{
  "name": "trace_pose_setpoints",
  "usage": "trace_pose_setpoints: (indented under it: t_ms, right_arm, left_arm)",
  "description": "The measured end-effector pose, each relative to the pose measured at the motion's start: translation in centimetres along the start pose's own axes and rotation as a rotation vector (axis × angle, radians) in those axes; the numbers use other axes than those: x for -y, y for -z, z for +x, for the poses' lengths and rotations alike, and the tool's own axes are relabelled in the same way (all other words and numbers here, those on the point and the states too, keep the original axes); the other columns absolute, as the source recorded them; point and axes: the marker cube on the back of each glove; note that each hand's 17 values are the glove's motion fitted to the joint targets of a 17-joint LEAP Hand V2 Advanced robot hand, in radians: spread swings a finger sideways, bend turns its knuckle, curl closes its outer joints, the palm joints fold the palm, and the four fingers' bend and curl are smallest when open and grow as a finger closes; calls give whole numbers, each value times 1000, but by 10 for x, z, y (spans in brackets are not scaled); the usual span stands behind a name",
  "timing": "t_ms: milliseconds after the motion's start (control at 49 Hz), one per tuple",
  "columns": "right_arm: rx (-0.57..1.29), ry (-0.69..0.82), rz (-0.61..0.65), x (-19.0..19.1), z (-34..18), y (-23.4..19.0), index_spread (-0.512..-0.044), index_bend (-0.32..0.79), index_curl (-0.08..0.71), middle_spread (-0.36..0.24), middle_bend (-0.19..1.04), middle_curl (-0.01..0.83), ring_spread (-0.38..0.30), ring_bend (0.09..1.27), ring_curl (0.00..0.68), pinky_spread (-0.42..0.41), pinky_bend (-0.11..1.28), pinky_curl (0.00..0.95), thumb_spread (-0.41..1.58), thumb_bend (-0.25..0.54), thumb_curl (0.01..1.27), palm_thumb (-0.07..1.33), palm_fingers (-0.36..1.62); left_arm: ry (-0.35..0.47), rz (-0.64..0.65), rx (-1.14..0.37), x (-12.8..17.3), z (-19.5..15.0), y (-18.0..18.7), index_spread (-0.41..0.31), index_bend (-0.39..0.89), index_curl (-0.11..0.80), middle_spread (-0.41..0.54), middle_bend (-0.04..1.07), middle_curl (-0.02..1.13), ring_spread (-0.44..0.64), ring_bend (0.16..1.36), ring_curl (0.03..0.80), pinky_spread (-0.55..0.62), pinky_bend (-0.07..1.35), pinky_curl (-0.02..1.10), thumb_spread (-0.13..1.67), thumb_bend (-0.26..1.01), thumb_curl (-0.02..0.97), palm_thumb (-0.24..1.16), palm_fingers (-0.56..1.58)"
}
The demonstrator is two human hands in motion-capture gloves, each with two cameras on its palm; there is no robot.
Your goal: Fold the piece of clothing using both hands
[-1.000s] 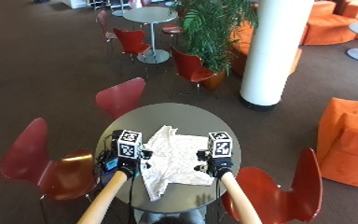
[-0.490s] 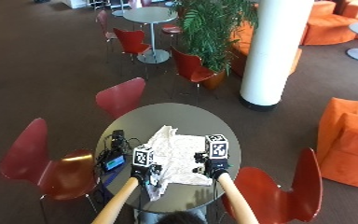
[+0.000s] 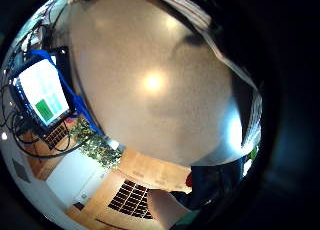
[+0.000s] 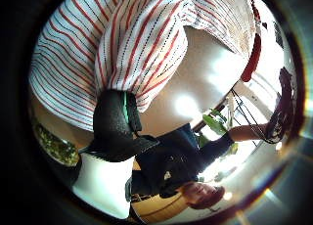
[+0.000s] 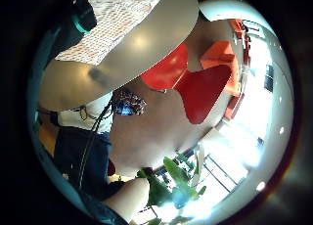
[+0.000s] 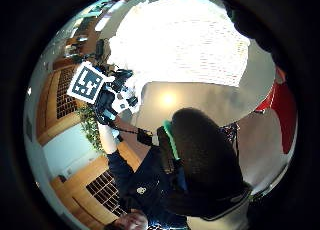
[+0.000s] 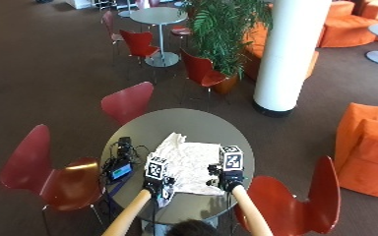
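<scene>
**Left hand has moved in to the near edge of the garment**

A round grey table (image 7: 176,120) fills the lower middle of the outside view, ringed by red chairs (image 7: 48,169). A white piece of clothing with thin red stripes, the shirt (image 7: 189,160), lies spread and rumpled on the table's near half, just right of centre.

Both forearms reach up from the bottom edge. The left hand (image 7: 156,184) now sits at the shirt's lower left corner; a second ago it was further left, on bare table beside the cloth, so it has slid inward onto the edge. Its thumb side palm view shows a gloved thumb (image 4: 115,120) pressed against a lifted flap of striped fabric, so it appears to pinch the cloth. The right hand (image 7: 227,181) stays at the shirt's lower right edge; whether its fingers grip the cloth or only rest there, I cannot tell, as its palm views show curled fingers with the shirt lying flat beyond them.

A small device with cables (image 7: 120,164) sits at the table's left side.

With both hands on the near edge, the first fold seems about to begin; nothing is folded yet.
</scene>
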Motion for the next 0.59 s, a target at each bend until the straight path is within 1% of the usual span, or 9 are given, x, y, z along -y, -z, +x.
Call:
trace_pose_setpoints:
  t_ms: [61, 102, 143, 225, 245, 306, 388, 469, 592]
  right_arm:
    - [9, 63, 76, 16, 2, -5, -266, 128, 272, -48, 186, 382, -59, 421, 360, 54, 385, 346, 1226, -17, 305, 390, 572]
    - [7, 78, 89, 13, -1, -4, -266, 135, 275, -48, 184, 382, -59, 418, 361, 54, 383, 346, 1227, -17, 305, 389, 575]
    - [-1, 87, 96, 10, -3, -4, -266, 134, 276, -48, 183, 382, -58, 418, 362, 54, 382, 346, 1227, -16, 307, 393, 576]
    - [0, 106, 63, 17, -3, -11, -265, 134, 277, -48, 180, 382, -58, 422, 365, 54, 379, 346, 1229, -14, 309, 400, 579]
    - [2, 112, 51, 20, -3, -14, -265, 132, 276, -48, 187, 384, -58, 420, 365, 54, 376, 346, 1228, -13, 311, 404, 582]
    - [4, 116, 54, 28, -2, -18, -265, 131, 277, -48, 186, 385, -58, 418, 367, 54, 375, 346, 1230, -8, 315, 419, 582]
    - [0, 114, 82, 32, -4, -19, -264, 131, 277, -48, 185, 386, -58, 417, 368, 54, 373, 347, 1231, -7, 322, 443, 587]
    - [-14, 138, 70, 33, -8, -23, -254, 104, 268, -54, 204, 394, -64, 430, 374, 50, 370, 348, 1220, 6, 339, 502, 597]
    - [-49, 120, 33, 49, -7, -35, -247, 104, 257, -66, 225, 408, -81, 445, 380, 43, 355, 348, 1190, 9, 364, 575, 612]
  left_arm:
    - [44, 56, 15, 4, -2, 5, -101, 139, 263, 45, 340, 328, 154, 581, 291, 77, 594, 379, 1030, -3, 368, 428, 432]
    - [59, 102, 23, 7, -2, 9, -110, 122, 260, 15, 329, 334, 105, 581, 295, 4, 632, 385, 1042, -5, 373, 442, 507]
    - [71, 152, 39, 11, -2, 12, -129, 146, 271, -24, 342, 353, 33, 579, 305, -86, 682, 403, 1066, 4, 380, 470, 689]
    - [103, 197, 84, 14, -3, 17, -157, 166, 292, -76, 327, 372, -62, 563, 320, -171, 682, 414, 1092, 18, 398, 532, 818]
    - [112, 192, 97, 14, -4, 19, -172, 206, 309, -103, 354, 389, -103, 576, 332, -195, 657, 412, 1093, 45, 413, 589, 934]
    - [138, 168, 129, 13, -5, 25, -197, 214, 330, -145, 348, 395, -167, 535, 329, -239, 625, 410, 1095, 56, 429, 642, 1022]
    - [68, 239, 120, 18, 1, 38, -218, 212, 359, -186, 364, 430, -232, 500, 349, -275, 585, 420, 1085, 61, 450, 697, 1088]
    - [-2, 231, 119, 11, 8, 50, -233, 210, 384, -215, 360, 454, -265, 476, 362, -294, 553, 425, 1073, 62, 474, 743, 1123]
    - [14, 289, 135, 1, 8, 78, -242, 191, 410, -237, 334, 469, -285, 443, 373, -308, 523, 429, 1040, 48, 509, 785, 1134]
